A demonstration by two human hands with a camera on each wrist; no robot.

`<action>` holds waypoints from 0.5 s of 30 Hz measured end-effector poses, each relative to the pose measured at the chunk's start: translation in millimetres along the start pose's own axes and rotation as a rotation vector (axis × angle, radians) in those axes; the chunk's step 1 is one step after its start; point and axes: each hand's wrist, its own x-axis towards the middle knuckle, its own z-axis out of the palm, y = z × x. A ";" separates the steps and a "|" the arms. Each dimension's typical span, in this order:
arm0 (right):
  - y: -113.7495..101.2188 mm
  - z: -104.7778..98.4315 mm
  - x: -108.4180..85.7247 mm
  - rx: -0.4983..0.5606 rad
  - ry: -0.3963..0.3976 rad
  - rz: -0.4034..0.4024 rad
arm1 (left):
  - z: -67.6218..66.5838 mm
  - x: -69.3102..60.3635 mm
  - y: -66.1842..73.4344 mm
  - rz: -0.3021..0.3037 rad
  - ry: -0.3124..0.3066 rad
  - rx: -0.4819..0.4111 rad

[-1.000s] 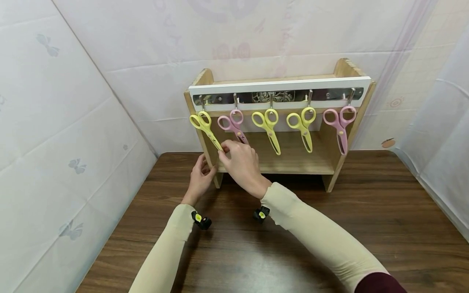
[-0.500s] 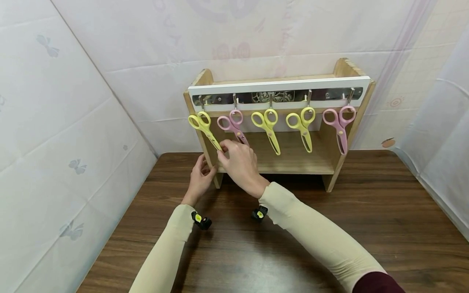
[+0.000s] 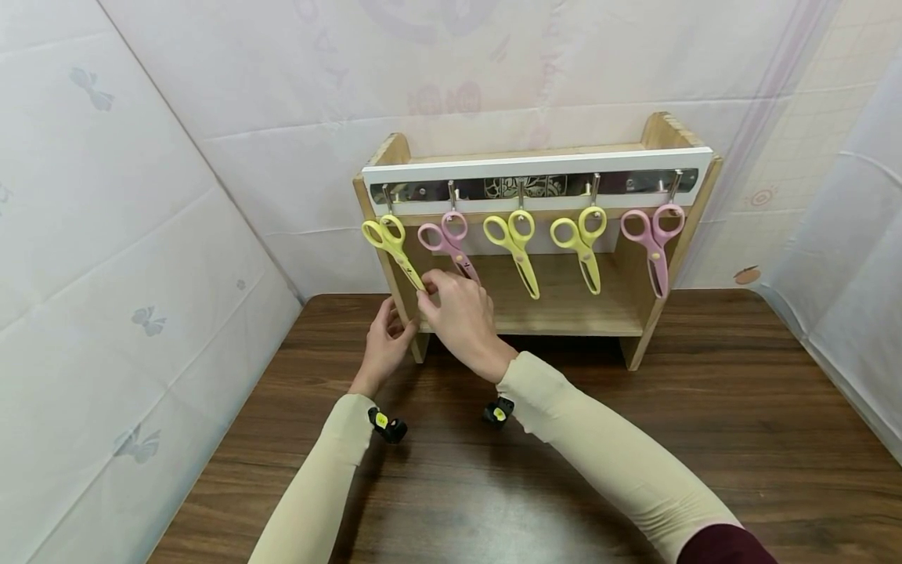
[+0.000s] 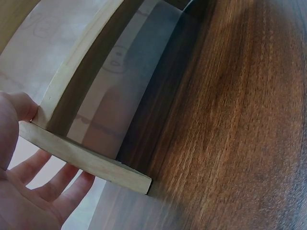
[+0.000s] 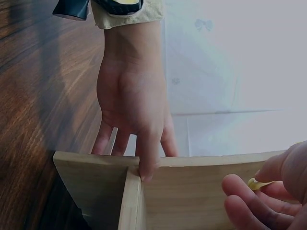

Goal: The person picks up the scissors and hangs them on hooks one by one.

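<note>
Several child's scissors hang by their handle loops from metal hooks on the front of a wooden shelf rack [image 3: 532,313]. At the far left, my right hand [image 3: 467,317] pinches the blade tip of a yellow pair of scissors [image 3: 399,252]. In the right wrist view only that yellow tip [image 5: 255,184] shows between thumb and fingers. My left hand [image 3: 384,345] holds the rack's left side panel [image 4: 96,165] low down, thumb on the inner side and fingers behind. To the right hang pink scissors [image 3: 458,257], two yellow pairs and another pink pair [image 3: 655,256].
A white board [image 3: 486,167] with a metal hook strip runs across the rack's top front. The rack stands toward the back of a dark wooden table [image 3: 740,407], close to white patterned sheeting [image 3: 296,172] at the back and sides.
My right hand has shifted very slightly left with the yellow scissors' tip in its pinch. My left hand and the rack look the same as before.
</note>
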 end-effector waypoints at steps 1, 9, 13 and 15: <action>0.0 0.1 -0.2 0.001 -0.001 -0.001 | 0.1 -0.1 0.0 0.001 0.001 0.000; 0.5 0.1 -1.0 -0.001 -0.007 0.002 | 1.2 -0.4 0.1 0.009 0.005 0.003; 0.5 -0.1 -1.8 0.000 -0.013 0.008 | 0.8 -0.2 0.5 0.007 0.003 0.002; 0.4 -0.4 -2.5 0.004 -0.018 0.010 | 0.1 -0.2 0.7 0.007 -0.001 0.001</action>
